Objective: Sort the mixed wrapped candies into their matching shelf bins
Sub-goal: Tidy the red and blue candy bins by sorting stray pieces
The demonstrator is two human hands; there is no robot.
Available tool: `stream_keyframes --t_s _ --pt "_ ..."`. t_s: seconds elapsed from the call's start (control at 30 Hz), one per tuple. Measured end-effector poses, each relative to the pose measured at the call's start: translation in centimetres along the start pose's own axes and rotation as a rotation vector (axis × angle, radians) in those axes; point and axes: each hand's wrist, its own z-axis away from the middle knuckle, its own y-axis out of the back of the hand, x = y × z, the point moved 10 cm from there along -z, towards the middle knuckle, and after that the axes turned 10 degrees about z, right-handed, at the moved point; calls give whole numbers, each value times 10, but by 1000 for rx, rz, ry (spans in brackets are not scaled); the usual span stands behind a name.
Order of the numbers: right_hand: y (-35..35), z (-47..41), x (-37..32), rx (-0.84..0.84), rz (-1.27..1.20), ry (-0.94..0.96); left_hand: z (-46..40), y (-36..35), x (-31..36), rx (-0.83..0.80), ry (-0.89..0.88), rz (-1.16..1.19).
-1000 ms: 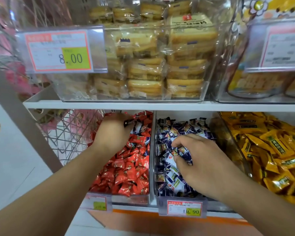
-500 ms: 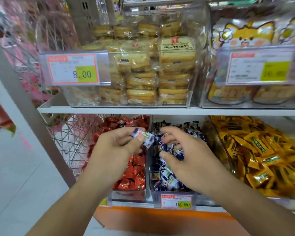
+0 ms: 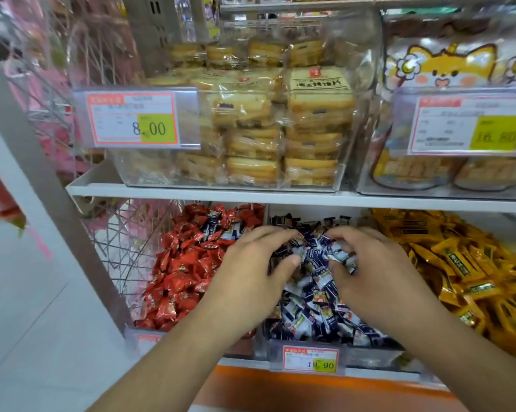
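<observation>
On the lower shelf, both hands sit over the middle bin (image 3: 307, 349) of blue-and-white candies (image 3: 319, 295). The left hand (image 3: 250, 275) hovers with fingers loosely curled, thumb tip near the pile; whether it holds a candy cannot be told. The right hand (image 3: 372, 269) has its fingers curled down into the wrappers, gripping some. A few blue-and-white strays (image 3: 218, 226) lie at the far end of the red candies (image 3: 185, 269) in the left bin. Yellow candies (image 3: 459, 263) fill the right bin.

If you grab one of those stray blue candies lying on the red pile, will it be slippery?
Probably a little: the stray blue candies have glossy wrappers. They look small, so likely light. Loose on the heaped red candies, one may slide when nudged.
</observation>
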Motion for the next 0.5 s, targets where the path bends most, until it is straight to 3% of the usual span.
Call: stream_keyframes --t_s 0.2,0.5 --pt "-14 -1 -15 -60 -32 62 -27 47 -53 225 161 -146" --pt "-35 -5 -20 -122 -19 93 -56 38 -123 -25 302 -232"
